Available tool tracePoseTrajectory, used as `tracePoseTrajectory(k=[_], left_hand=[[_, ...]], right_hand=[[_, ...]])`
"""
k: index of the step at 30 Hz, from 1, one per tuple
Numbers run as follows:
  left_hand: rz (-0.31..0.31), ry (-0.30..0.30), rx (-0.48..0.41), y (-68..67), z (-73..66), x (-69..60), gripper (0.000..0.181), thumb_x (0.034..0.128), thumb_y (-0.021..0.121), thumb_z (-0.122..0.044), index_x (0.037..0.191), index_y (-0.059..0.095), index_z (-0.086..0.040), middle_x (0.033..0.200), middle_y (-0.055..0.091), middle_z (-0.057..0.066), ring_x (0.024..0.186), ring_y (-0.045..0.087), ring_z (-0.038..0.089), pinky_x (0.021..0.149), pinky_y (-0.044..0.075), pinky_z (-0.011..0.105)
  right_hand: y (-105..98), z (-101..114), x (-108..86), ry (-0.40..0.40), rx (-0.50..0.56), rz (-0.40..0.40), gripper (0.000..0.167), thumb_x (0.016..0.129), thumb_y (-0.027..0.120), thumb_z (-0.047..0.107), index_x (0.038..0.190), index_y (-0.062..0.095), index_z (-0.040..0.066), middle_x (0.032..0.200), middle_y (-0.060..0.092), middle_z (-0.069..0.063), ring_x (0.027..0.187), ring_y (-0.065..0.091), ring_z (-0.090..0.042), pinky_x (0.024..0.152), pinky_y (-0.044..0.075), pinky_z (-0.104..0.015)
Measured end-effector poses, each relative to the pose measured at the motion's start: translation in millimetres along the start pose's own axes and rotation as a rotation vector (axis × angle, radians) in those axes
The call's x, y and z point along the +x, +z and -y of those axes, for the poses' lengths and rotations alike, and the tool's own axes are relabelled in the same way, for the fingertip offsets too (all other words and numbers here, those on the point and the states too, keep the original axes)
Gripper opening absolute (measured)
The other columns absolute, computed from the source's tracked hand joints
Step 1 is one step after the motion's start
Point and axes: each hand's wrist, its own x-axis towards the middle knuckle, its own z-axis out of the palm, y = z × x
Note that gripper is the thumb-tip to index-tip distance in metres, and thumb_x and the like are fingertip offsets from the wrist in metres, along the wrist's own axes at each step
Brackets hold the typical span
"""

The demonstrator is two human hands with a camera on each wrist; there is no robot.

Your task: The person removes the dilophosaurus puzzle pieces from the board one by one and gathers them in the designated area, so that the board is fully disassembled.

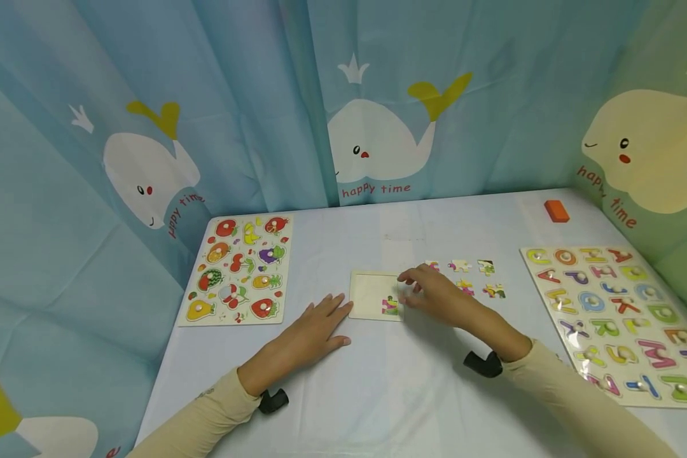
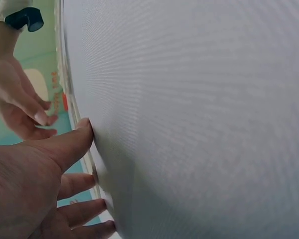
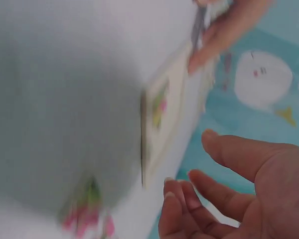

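A small pale wooden puzzle tray [image 1: 369, 291] lies flat on the table, with one pink-and-green jigsaw piece [image 1: 390, 305] in its lower right corner. My left hand [image 1: 319, 326] rests on the table with its fingers spread, a fingertip at the tray's left edge. Over the tray's right edge hovers my right hand [image 1: 439, 296], its fingers loosely bent. In the right wrist view, thumb and fingers stand apart with nothing between them. Several loose jigsaw pieces [image 1: 494, 291] lie right of the tray, some partly hidden behind the right hand.
A fruit peg board [image 1: 246, 270] lies at the left, and an alphabet peg board [image 1: 624, 324] at the right. An orange block [image 1: 556, 211] sits near the back right corner. Curtains with whale prints [image 1: 378, 140] hang behind and beside the table.
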Motion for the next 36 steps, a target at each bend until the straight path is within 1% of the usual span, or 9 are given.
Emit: tracePoseTrajectory(k=[2, 5, 8, 10, 14, 22, 27, 31, 36], left_hand=[[-0.001, -0.001, 0.001, 0.1, 0.2, 0.2, 0.07, 0.105, 0.065, -0.039, 0.163, 0.04, -0.009, 0.171, 0.033, 0.015, 0.159, 0.029, 0.038, 0.124, 0.03, 0.061], [-0.002, -0.002, 0.003, 0.2, 0.3, 0.4, 0.07, 0.1049, 0.066, -0.04, 0.163, 0.04, -0.009, 0.171, 0.034, 0.015, 0.159, 0.029, 0.038, 0.124, 0.03, 0.061], [-0.005, 0.002, 0.004, 0.7, 0.6, 0.6, 0.07, 0.1049, 0.066, -0.04, 0.163, 0.04, -0.009, 0.171, 0.034, 0.015, 0.159, 0.029, 0.038, 0.124, 0.03, 0.061], [-0.004, 0.003, 0.003, 1.0, 1.0, 0.8, 0.07, 0.1053, 0.065, -0.041, 0.163, 0.04, -0.009, 0.171, 0.033, 0.014, 0.159, 0.029, 0.038, 0.124, 0.03, 0.061], [-0.008, 0.009, 0.004, 1.4, 2.0, 1.1, 0.07, 0.1051, 0.065, -0.04, 0.163, 0.04, -0.009, 0.171, 0.034, 0.015, 0.159, 0.029, 0.038, 0.123, 0.03, 0.062], [-0.012, 0.014, 0.009, 1.1, 1.7, 0.4, 0.07, 0.1049, 0.066, -0.038, 0.162, 0.04, -0.008, 0.17, 0.035, 0.016, 0.158, 0.03, 0.039, 0.123, 0.031, 0.061], [-0.011, 0.016, 0.011, 1.7, 2.3, 0.2, 0.07, 0.1051, 0.066, -0.038, 0.162, 0.04, -0.008, 0.17, 0.035, 0.016, 0.158, 0.03, 0.039, 0.123, 0.031, 0.061], [-0.009, 0.016, 0.007, 1.3, 2.3, -0.3, 0.07, 0.1054, 0.065, -0.04, 0.163, 0.04, -0.008, 0.17, 0.034, 0.015, 0.159, 0.03, 0.038, 0.124, 0.03, 0.062], [-0.012, 0.016, 0.004, 1.8, 2.6, 0.2, 0.07, 0.1059, 0.063, -0.041, 0.163, 0.039, -0.009, 0.171, 0.033, 0.015, 0.159, 0.028, 0.038, 0.124, 0.029, 0.062]], right_hand=[[11.1, 4.0, 6.6, -0.001, -0.018, 0.018, 0.04, 0.097, 0.076, 0.014, 0.131, 0.064, -0.002, 0.118, 0.062, -0.017, 0.103, 0.065, -0.028, 0.088, 0.057, -0.042], [24.8, 7.5, 13.4, 0.024, -0.031, 0.048, 0.04, 0.096, 0.079, 0.018, 0.129, 0.065, -0.001, 0.114, 0.06, -0.014, 0.099, 0.062, -0.024, 0.087, 0.057, -0.04], [33.0, 9.8, 16.2, 0.043, -0.037, 0.068, 0.037, 0.095, 0.081, 0.019, 0.123, 0.064, 0.001, 0.11, 0.059, -0.011, 0.096, 0.059, -0.02, 0.087, 0.055, -0.038], [35.7, 10.6, 16.6, 0.046, -0.036, 0.069, 0.031, 0.095, 0.08, 0.016, 0.118, 0.064, 0.001, 0.108, 0.058, -0.01, 0.095, 0.058, -0.02, 0.087, 0.055, -0.038], [37.2, 12.1, 16.0, 0.051, -0.048, 0.058, 0.025, 0.095, 0.08, 0.013, 0.111, 0.065, 0.001, 0.108, 0.058, -0.011, 0.093, 0.058, -0.02, 0.086, 0.055, -0.038], [37.9, 15.3, 15.5, 0.094, -0.085, 0.045, 0.032, 0.094, 0.082, 0.016, 0.112, 0.062, -0.001, 0.111, 0.058, -0.014, 0.095, 0.058, -0.022, 0.087, 0.056, -0.039], [38.4, 14.5, 15.0, 0.08, -0.089, 0.035, 0.029, 0.094, 0.082, 0.016, 0.109, 0.063, 0.001, 0.109, 0.057, -0.014, 0.09, 0.057, -0.021, 0.081, 0.056, -0.036], [36.8, 13.5, 15.4, 0.071, -0.081, 0.038, 0.031, 0.094, 0.082, 0.017, 0.109, 0.06, 0.002, 0.107, 0.057, -0.013, 0.089, 0.056, -0.02, 0.079, 0.054, -0.034], [33.0, 11.7, 16.5, 0.04, -0.023, 0.047, 0.031, 0.093, 0.082, 0.011, 0.111, 0.058, 0.003, 0.1, 0.062, -0.009, 0.089, 0.058, -0.019, 0.08, 0.055, -0.034]])
